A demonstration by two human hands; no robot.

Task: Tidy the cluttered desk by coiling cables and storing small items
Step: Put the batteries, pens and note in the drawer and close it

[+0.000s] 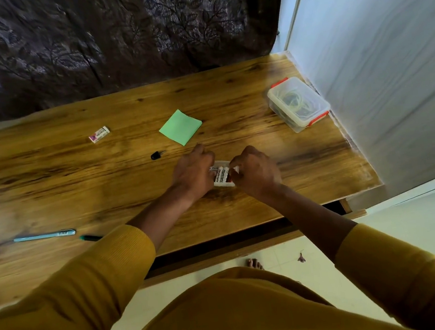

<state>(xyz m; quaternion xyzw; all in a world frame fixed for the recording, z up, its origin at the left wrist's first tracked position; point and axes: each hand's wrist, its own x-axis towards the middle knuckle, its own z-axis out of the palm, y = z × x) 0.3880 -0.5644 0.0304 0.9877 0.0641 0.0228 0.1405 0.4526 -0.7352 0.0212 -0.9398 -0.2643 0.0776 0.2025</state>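
Note:
Both my hands meet at a small clear case of white-and-red batteries (pixel 221 176) lying on the wooden desk (pixel 104 177). My left hand (pixel 194 171) grips the case's left side with curled fingers. My right hand (pixel 255 172) pinches its right side. Much of the case is hidden by my fingers. A clear storage box with orange clips (pixel 298 102) stands closed at the back right, with coiled cables inside.
A green sticky-note pad (pixel 181 127), an eraser (pixel 99 134), a small black cap-like item (pixel 157 154), a light-blue pen (pixel 44 235) and a green pen (pixel 90 237) lie on the desk. A white wall bounds the right edge, a dark curtain the back.

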